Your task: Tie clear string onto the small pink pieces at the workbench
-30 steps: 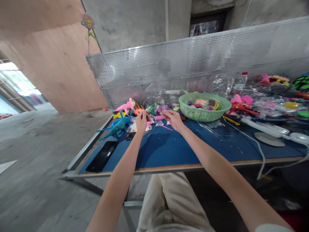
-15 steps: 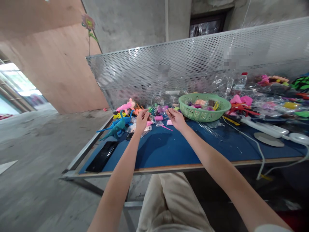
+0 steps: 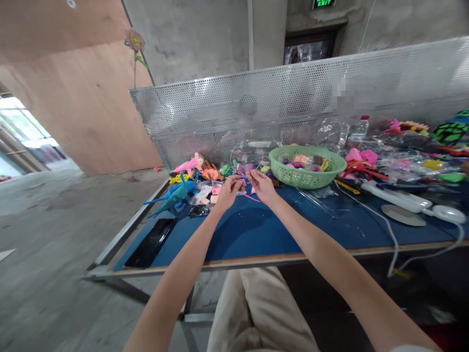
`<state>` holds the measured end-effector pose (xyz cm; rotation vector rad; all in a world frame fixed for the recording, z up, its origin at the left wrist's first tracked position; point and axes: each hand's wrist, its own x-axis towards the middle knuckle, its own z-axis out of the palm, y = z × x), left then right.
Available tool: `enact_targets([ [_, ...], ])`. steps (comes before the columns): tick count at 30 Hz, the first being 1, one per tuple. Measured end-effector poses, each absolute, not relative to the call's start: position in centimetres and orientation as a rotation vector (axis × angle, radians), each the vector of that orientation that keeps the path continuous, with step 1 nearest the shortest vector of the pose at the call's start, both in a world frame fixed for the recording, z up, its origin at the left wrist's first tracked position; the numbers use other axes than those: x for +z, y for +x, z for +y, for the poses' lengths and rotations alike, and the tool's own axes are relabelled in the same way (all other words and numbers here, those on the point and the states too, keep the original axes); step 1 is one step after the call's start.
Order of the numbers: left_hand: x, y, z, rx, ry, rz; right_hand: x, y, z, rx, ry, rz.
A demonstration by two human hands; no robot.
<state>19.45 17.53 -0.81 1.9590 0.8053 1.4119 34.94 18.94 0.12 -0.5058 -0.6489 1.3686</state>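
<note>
My left hand (image 3: 227,193) and my right hand (image 3: 264,187) are close together above the blue tabletop (image 3: 238,239), fingers pinched. Whatever sits between the fingertips is too small to make out; something pink shows by the left fingers. Beneath them lies a thin pink strip (image 3: 252,197). Left of my left hand are pale pink pieces and clear plastic wrapping (image 3: 201,196). Beyond these stand a teal long-necked dinosaur toy (image 3: 178,198) and a pink toy figure (image 3: 189,164). A green perforated basket (image 3: 280,171) holding colourful pieces is just right of my right hand.
A black phone (image 3: 150,243) lies near the front left corner. To the right are a white handled tool (image 3: 397,198), a grey oval plate (image 3: 403,215), a white cable (image 3: 388,230) and piled wrapped items. A perforated metal panel (image 3: 216,105) bounds the back.
My left hand has moved right, closer to my right hand, and its fingers have drawn together. The whole view has shifted slightly.
</note>
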Motion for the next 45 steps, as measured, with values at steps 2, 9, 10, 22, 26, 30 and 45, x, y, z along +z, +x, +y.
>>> enact_targets([
  [2, -0.9, 19.6, 17.4, 1.431, 1.960, 0.840, -0.1, 34.9, 18.9, 1.353, -0.511, -0.709],
  [9, 0.2, 18.5, 16.3, 1.552, 2.098, 1.186, -0.9, 34.6, 18.7, 1.275, -0.508, -0.979],
  [10, 0.3, 18.4, 16.2, 1.560, 2.103, 1.196, -1.0, 34.5, 18.6, 1.278, -0.518, -0.982],
  [22, 0.2, 18.4, 16.8, 1.555, 2.051, 1.052, -0.2, 35.0, 17.9, 1.359, -0.721, -1.042],
  [26, 0.0, 17.9, 17.5, 1.536, 2.036, 1.001, 0.1, 35.5, 18.0, 1.171, -0.794, -1.102],
  [30, -0.3, 17.5, 18.3, 1.509, 1.967, 0.950, 0.4, 35.9, 18.5, 1.087, -0.741, -1.161],
  [45, 0.3, 17.5, 17.7, 1.191, 1.896, 0.743, -0.3, 36.3, 19.1, 0.790, -0.826, -1.477],
])
